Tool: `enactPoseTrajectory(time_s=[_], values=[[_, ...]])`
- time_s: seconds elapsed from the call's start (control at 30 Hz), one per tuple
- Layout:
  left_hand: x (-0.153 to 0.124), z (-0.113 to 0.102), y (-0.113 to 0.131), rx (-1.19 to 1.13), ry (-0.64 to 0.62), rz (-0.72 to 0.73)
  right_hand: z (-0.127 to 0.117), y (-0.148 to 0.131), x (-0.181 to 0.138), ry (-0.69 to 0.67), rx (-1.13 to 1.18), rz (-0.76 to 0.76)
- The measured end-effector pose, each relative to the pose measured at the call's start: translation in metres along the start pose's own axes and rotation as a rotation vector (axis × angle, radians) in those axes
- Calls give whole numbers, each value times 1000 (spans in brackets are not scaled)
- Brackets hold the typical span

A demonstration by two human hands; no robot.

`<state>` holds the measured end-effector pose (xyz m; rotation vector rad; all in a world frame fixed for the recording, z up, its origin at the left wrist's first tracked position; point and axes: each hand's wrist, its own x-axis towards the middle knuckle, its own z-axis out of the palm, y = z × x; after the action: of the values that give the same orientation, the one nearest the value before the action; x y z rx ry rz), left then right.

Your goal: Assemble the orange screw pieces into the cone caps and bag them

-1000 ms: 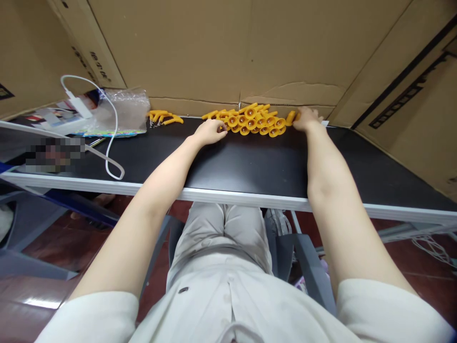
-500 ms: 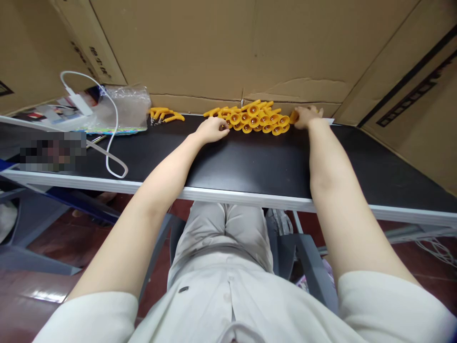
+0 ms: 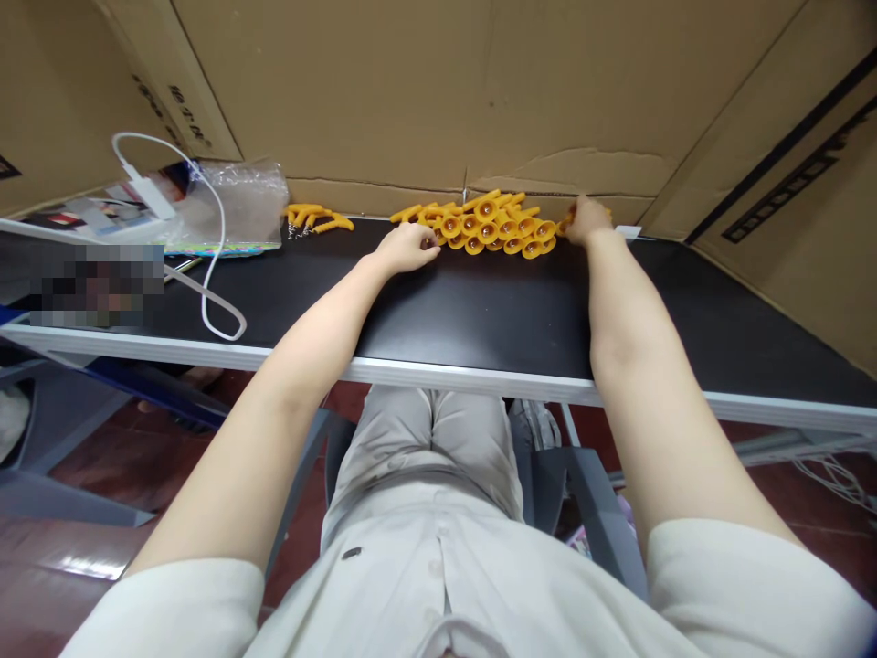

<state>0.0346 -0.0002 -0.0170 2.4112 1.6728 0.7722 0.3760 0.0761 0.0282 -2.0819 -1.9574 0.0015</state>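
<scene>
A stack of yellow pieces with round cup-like ends (image 3: 486,228) lies against the cardboard at the back of the black table. My left hand (image 3: 407,249) rests at the stack's left end, its fingers curled round one cup-ended piece there. At the right end, my right hand (image 3: 589,219) is closed on a yellow piece (image 3: 567,219); yellow shows on both sides of the fingers, though most of it is hidden. Farther left, several yellow handles with metal spirals (image 3: 316,219) lie in a small group.
Cardboard walls (image 3: 384,91) stand behind and beside the black table (image 3: 472,311). To the left are a clear plastic bag (image 3: 239,201), a white cable (image 3: 223,238) and a blurred-out patch. A white slip (image 3: 628,232) lies right of my right hand.
My right hand has shifted slightly left, nearer the stack, and its fingers have closed in more. My left hand stays in place.
</scene>
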Motion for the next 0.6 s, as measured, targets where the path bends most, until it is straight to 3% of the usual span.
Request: enactPoseTrajectory(time_s=[0.1,0.2,0.33,0.43,0.5,0.6], values=[[1,-2,-2,-13,18,-26,2,0,3,-53,-38,-15],[3,-9,-12,-10,121,-110,2,-1,6,-60,-60,-27],[0,-25,-37,0,378,-334,-6,-2,3,-87,-70,6],[-9,-32,-57,23,474,-518,-12,-1,-2,-120,-87,43],[-18,-34,-66,58,432,-665,-13,2,-3,-138,-114,60],[-29,-34,-76,54,267,-840,-7,9,0,-129,-160,13]])
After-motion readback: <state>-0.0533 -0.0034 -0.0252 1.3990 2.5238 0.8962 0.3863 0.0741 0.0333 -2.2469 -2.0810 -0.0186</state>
